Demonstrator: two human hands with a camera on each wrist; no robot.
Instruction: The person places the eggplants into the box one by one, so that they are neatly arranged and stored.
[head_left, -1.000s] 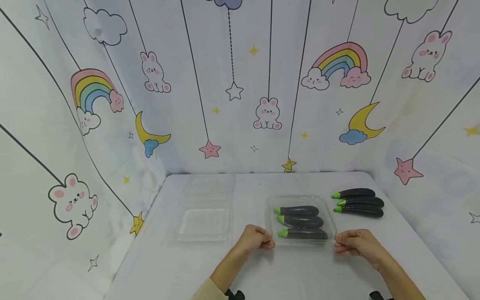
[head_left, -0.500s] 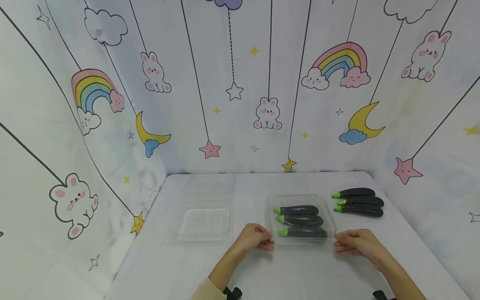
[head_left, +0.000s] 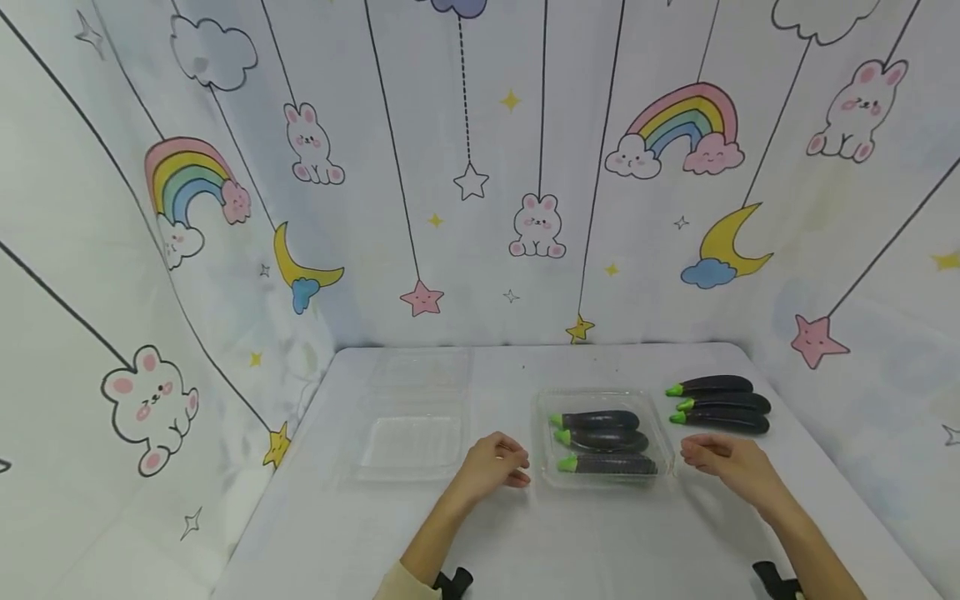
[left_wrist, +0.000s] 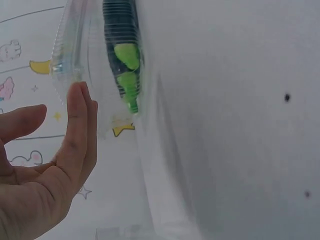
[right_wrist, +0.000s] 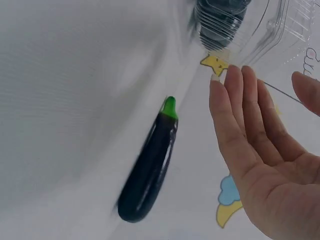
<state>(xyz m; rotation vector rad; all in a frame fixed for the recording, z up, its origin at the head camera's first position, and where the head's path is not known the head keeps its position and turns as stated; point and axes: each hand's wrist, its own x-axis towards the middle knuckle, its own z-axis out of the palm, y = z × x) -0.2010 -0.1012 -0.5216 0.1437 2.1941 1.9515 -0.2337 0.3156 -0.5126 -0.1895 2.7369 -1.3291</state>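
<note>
A clear plastic container (head_left: 600, 482) with its lid down stands right of the table's middle. Inside it lie several dark eggplants; three show, one behind another: a back eggplant (head_left: 603, 421), a middle eggplant (head_left: 607, 441) and a front eggplant (head_left: 615, 464), green stems to the left. My left hand (head_left: 491, 472) is just off the container's left side, thumb apart from the fingers, holding nothing. On the other side, my right hand (head_left: 731, 468) hovers near the right front corner with fingers extended and nothing in them. The right wrist view shows its palm (right_wrist: 285, 180) beside a loose eggplant (right_wrist: 150, 170).
A second clear container (head_left: 411, 446), opened flat with its lid (head_left: 420, 371) behind, stands on the left of the white table (head_left: 570, 550). Three loose eggplants (head_left: 722, 405) lie at the back right. A printed cloth wall (head_left: 480, 250) rises behind the table.
Both hands have let go of the container's front corners and drawn apart, the left one leftward and the right one up and rightward. The container and eggplants stay where they were.
</note>
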